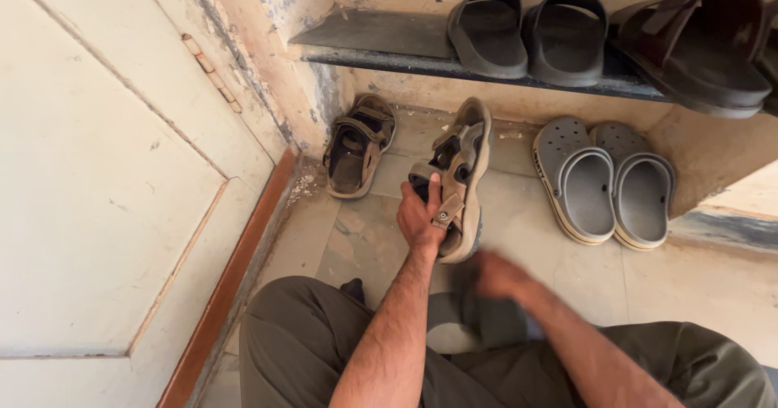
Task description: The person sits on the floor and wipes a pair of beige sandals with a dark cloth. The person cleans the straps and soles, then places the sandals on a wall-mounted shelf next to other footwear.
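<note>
Down on the floor, the person sat or crouched with both knees in olive trousers at the bottom of the view. The left hand was closed around a tan sandal, gripping it by the heel end, with the thumb lying over the strap near a small metal rivet. The sandal was lifted and tilted, its toe pointing away from the person toward the wall, so most of it stood above and just beyond the hand. Its sole side faced right.

The right hand was blurred. It was lower than the left hand and a little to the right, near the heel of the held sandal, and it seemed to hold a dark cloth that hung down over the lap. I could not tell how tightly its fingers were closed, and I could not tell if it touched the sandal.

A second tan sandal lay flat on the floor to the left, near the corner by the door, well apart from both hands. A pair of grey clogs stood on the floor to the right. On the shelf above were two dark slides and a brown sandal.
</note>
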